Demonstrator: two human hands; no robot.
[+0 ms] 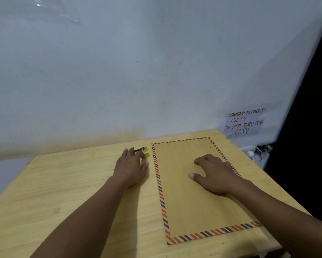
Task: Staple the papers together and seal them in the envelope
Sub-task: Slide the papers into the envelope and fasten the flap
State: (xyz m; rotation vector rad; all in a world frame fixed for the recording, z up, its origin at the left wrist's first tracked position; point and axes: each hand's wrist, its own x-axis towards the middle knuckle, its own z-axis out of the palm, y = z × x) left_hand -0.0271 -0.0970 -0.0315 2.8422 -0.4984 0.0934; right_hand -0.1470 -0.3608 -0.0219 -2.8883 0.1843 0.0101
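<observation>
Envelope (193, 192) is lying flat on the wooden table (63, 183), long side running away from me, striped border all the way round. My right hand (215, 174) is pressed down on its upper half, fingers spread, palm flat, not pinching anything. My left hand (131, 166) is just beside the envelope's far left corner, fingers draped over the yellow stapler (144, 151) sitting near the wall (137, 62). It's touching it, but I honestly can't tell if I've got a proper hold or I'm just resting on top.

Progress-wise: no loose papers visible anywhere on the table, so my guess is they're either already inside the envelope or underneath it. Can't confirm which. I also can't see a flap from this side, so no idea if it's sealed. If the stapling is done, what's left is checking the flap and closing it. If not, pretty much everything is still ahead.
</observation>
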